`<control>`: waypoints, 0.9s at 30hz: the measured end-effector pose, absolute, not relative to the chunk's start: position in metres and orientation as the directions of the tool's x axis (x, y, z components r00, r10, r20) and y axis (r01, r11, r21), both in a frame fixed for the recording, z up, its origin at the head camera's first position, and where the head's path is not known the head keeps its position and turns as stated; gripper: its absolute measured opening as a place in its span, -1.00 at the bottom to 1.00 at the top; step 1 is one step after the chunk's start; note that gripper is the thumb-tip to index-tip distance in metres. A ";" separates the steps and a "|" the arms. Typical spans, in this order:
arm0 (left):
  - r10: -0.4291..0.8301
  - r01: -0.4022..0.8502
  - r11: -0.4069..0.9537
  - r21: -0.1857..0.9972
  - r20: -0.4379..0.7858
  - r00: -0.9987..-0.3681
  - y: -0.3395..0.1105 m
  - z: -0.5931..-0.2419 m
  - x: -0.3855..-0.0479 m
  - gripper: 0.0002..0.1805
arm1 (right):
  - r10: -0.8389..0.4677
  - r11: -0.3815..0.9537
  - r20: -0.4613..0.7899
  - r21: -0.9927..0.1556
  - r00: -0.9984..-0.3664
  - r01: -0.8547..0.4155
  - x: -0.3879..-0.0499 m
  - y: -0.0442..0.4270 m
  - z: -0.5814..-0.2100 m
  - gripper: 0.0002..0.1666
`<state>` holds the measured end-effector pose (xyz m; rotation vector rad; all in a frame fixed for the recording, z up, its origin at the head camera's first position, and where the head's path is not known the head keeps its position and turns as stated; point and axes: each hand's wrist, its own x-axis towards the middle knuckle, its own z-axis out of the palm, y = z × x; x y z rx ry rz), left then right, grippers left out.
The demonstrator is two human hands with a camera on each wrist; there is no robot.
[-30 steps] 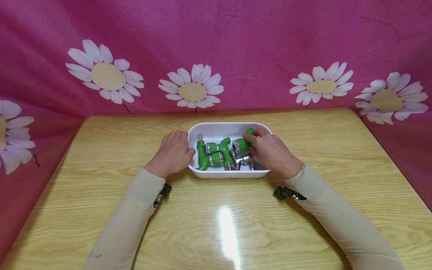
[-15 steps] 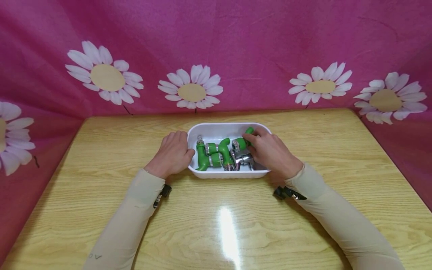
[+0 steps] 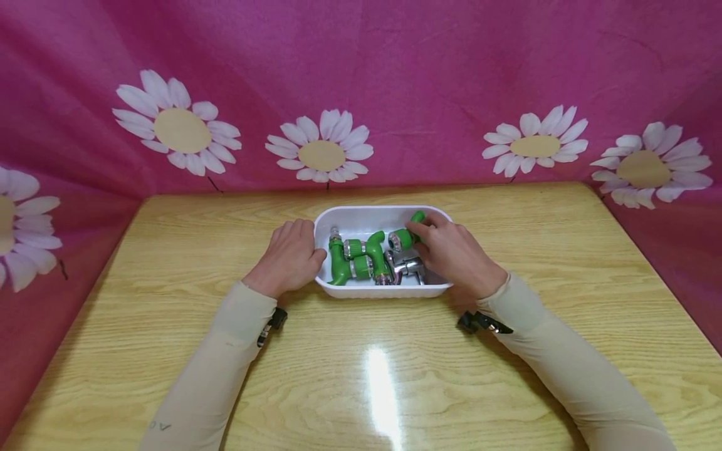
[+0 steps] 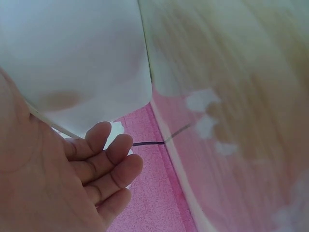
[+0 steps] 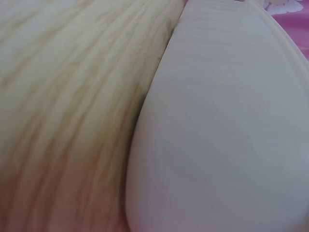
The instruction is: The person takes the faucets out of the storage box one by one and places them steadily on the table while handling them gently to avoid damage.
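Observation:
A white plastic tub (image 3: 389, 291) stands on the table, with several water taps inside it. My left hand (image 3: 286, 258) holds the tub's left rim, thumb over the edge; in the left wrist view its fingers (image 4: 111, 169) curl loosely beside the tub's outer wall (image 4: 87, 58). My right hand (image 3: 454, 257) reaches over the right side and pinches a green tap (image 3: 402, 240). Two more green taps lie to the left, one green tap (image 3: 340, 263) by the left wall and another green tap (image 3: 375, 247) in the middle. A chrome tap (image 3: 407, 268) lies partly under my right hand.
The wood-grain table (image 3: 316, 376) extends around the tub. Behind it hangs a pink cloth (image 3: 429, 88) with white daisies. The tub's outer side (image 5: 217, 125) fills much of the right wrist view, hiding the right fingers. Each wrist wears a black camera mount.

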<state>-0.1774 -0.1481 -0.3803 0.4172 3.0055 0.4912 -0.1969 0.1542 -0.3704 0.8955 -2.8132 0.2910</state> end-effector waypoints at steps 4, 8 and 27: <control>0.275 0.251 0.911 0.326 -0.026 -0.961 -0.148 -0.380 -0.178 -0.49 | -0.549 0.798 0.231 -0.141 -0.803 -0.586 -0.198 0.155 -0.371 -0.50; 0.275 0.250 0.912 0.325 -0.032 -0.961 -0.148 -0.380 -0.178 -0.49 | -0.547 0.798 0.229 -0.149 -0.805 -0.584 -0.198 0.156 -0.371 -0.49; 0.269 0.245 0.916 0.317 -0.034 -0.963 -0.148 -0.379 -0.177 -0.47 | -0.517 0.816 0.194 -0.181 -0.834 -0.549 -0.197 0.159 -0.365 -0.42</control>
